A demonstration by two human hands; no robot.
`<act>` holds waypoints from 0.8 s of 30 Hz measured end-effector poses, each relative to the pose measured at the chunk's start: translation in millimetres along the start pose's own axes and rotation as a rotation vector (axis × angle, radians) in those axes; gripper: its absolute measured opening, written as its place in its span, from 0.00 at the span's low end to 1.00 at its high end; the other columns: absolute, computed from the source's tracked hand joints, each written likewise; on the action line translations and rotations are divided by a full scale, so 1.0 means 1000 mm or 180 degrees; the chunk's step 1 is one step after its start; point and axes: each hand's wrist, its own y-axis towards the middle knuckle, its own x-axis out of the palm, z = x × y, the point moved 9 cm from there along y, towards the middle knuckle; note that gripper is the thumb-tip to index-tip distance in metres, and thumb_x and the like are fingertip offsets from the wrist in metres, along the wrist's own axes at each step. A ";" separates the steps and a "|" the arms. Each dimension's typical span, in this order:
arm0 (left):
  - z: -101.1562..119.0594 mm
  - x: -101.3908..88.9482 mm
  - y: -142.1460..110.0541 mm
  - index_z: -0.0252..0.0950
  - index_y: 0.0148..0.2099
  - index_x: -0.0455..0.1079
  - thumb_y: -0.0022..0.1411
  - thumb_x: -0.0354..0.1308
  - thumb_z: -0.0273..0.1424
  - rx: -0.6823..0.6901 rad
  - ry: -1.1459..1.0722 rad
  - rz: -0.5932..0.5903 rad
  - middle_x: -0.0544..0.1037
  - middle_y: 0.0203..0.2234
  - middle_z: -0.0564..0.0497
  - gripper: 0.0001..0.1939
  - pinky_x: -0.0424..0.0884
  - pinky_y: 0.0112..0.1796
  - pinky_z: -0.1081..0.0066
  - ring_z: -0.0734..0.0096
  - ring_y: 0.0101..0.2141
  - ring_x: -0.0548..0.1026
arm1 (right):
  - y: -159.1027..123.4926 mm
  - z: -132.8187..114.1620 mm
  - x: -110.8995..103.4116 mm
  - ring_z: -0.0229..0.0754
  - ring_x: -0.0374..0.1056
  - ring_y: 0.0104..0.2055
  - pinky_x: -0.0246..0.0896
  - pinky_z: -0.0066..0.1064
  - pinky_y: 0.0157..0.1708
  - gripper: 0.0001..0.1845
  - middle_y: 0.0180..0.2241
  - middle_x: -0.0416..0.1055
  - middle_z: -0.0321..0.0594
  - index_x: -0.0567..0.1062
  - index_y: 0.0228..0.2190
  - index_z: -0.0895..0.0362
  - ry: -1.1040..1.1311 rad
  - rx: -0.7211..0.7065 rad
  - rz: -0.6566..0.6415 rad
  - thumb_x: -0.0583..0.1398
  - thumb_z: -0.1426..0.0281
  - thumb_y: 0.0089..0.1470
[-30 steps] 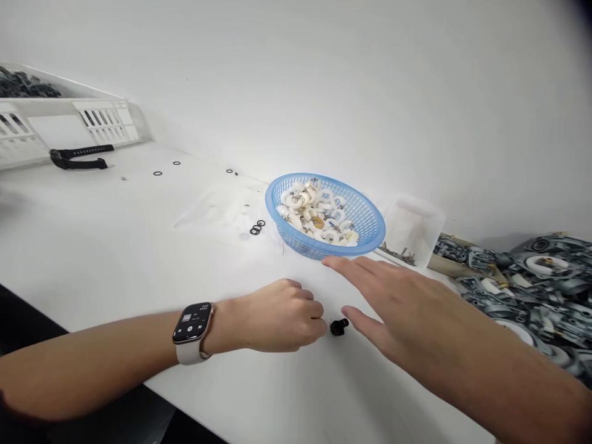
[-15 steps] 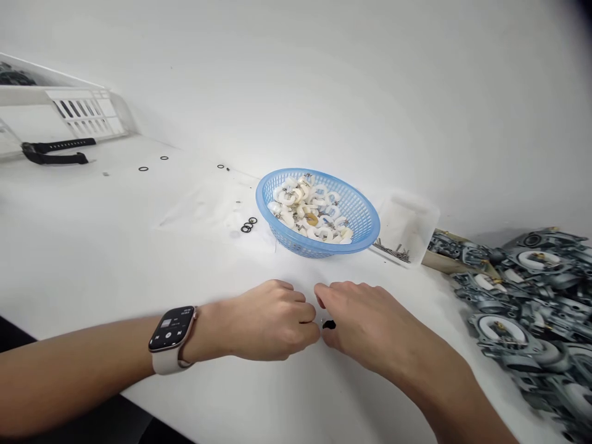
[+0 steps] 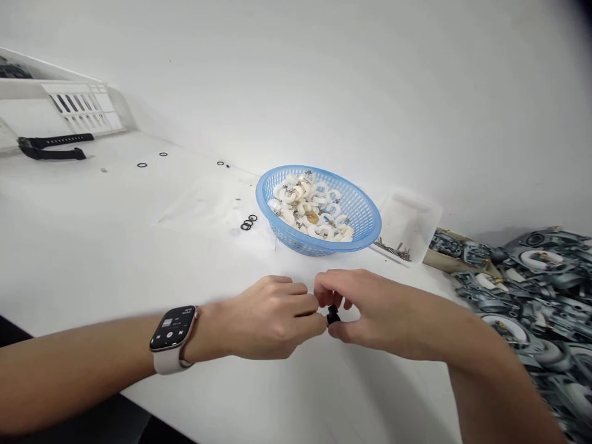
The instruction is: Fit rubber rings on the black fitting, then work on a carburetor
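Observation:
My left hand (image 3: 277, 317) is closed in a pinch just above the white table, its fingertips turned inward and hidden. A small round black part (image 3: 332, 316) shows at its thumb side. Curled around that part from the right are the thumb and fingers of my right hand (image 3: 370, 311). The two hands almost meet, and the part's exact kind is too small to make out. Beyond them stands a blue mesh basket (image 3: 319, 248) heaped with white ring-shaped pieces (image 3: 296, 196) that carry small metal bits.
Black O-rings (image 3: 248, 223) lie left of the basket. Right of it is a clear plastic box (image 3: 411, 216) with metal pins. Grey metal castings (image 3: 522, 308) pile up at the right. A black watch (image 3: 50, 148) lies by a white crate (image 3: 87, 111) at far left.
My right hand has turned and arched upward, and its fingers now curl around the black part, which shows more plainly. My left hand has shifted slightly right.

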 end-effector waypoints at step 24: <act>0.009 -0.009 -0.001 0.33 0.36 0.70 0.69 0.57 0.23 0.0161 -0.0210 0.0446 0.66 0.17 0.60 0.06 0.59 0.20 0.69 0.77 0.17 0.60 | -0.011 -0.015 -0.009 0.40 0.72 0.42 0.65 0.28 0.35 0.17 0.39 0.76 0.30 0.74 0.42 0.49 0.0483 -0.0279 -0.0344 0.65 0.78 0.52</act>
